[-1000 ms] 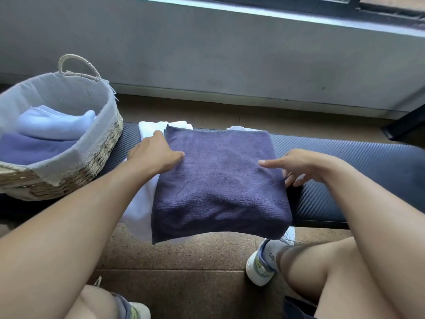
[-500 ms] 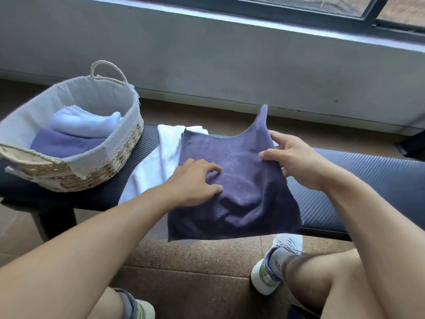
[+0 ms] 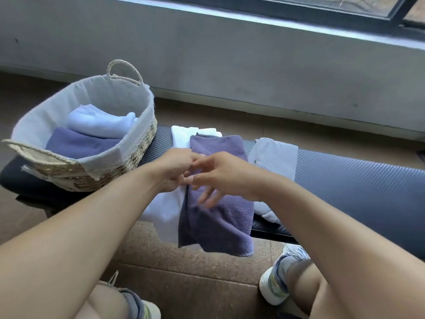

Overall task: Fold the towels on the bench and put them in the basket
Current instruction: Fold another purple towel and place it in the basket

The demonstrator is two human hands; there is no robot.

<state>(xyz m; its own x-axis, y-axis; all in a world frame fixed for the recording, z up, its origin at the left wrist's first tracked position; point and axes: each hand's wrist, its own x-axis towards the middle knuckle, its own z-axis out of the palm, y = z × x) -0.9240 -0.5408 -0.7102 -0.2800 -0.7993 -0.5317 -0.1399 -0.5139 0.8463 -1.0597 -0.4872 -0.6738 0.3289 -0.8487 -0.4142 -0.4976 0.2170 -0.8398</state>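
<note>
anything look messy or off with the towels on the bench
Yes. The purple towel is folded unevenly and its near end droops off the front edge of the bench, as does the white towel under it. The grey towel beside it lies rumpled.

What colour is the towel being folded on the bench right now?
Purple: the towel under both hands is a dusky purple, shown in the head view.
</note>
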